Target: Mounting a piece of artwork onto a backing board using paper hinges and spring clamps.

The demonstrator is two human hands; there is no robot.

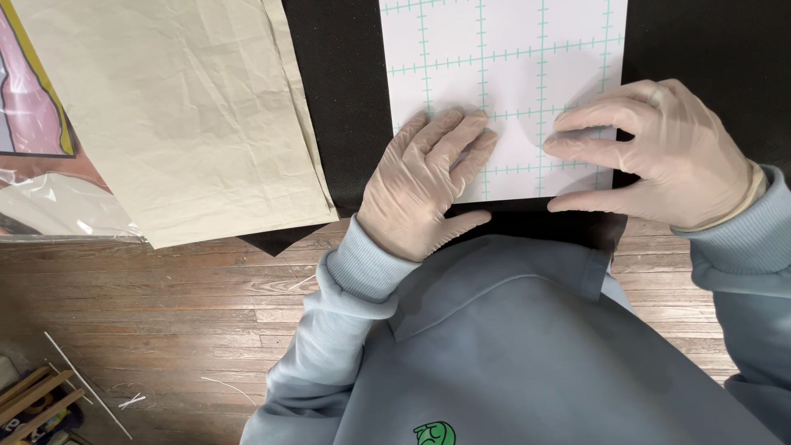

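A white sheet with a teal grid of tick-marked lines (511,74) lies on a black mat (346,99). My left hand (424,181), in a thin pale glove, rests flat on the sheet's near left corner, fingers spread and pointing away from me. My right hand (659,152), gloved the same way, touches the sheet's near right edge with its fingertips, thumb below the sheet's edge. Neither hand holds anything. I wear a grey-blue sweatshirt (527,346) that fills the lower part of the view.
Crumpled beige paper sheets (181,115) lie to the left, overlapping the mat. A clear plastic bag over a pink and yellow picture (41,156) sits at far left. Below is a wooden plank floor (165,288) with thin white sticks (86,375) and wooden slats (33,400).
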